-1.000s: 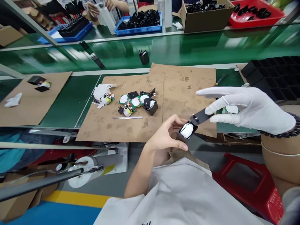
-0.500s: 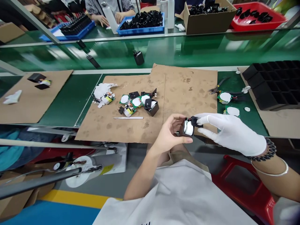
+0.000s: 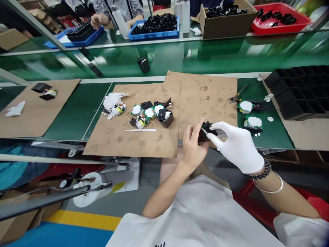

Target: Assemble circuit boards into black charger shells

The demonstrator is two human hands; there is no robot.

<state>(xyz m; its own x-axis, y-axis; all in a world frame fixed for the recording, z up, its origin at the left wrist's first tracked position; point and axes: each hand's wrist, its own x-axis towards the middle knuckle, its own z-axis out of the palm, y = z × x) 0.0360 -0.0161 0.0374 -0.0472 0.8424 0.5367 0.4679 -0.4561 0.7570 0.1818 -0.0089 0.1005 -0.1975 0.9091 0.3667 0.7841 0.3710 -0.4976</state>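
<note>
Item: small black housing [image 3: 205, 133] — held between both hands at the near edge of the cardboard mat [image 3: 205, 99], over the tabletop's [image 3: 77, 106] front edge.

Left hand [image 3: 193, 145]: bare, fingers closed around the housing's near side, forefinger raised along it.

Right hand [image 3: 238, 145]: white-gloved, thumb and fingertips pinched on the housing's far top, where a black cover piece sits.

Progress, as judged: cover appears to be seated on the housing but both hands press on it — closing not finished, unit not set down.

Left of the left hand: loose circuit boards and black parts [image 3: 151, 115], a thin white strip [image 3: 140, 130]. Right of the right hand: pliers [image 3: 238, 95], two more boards [image 3: 250, 115], a black compartment tray [image 3: 300, 91].
</note>
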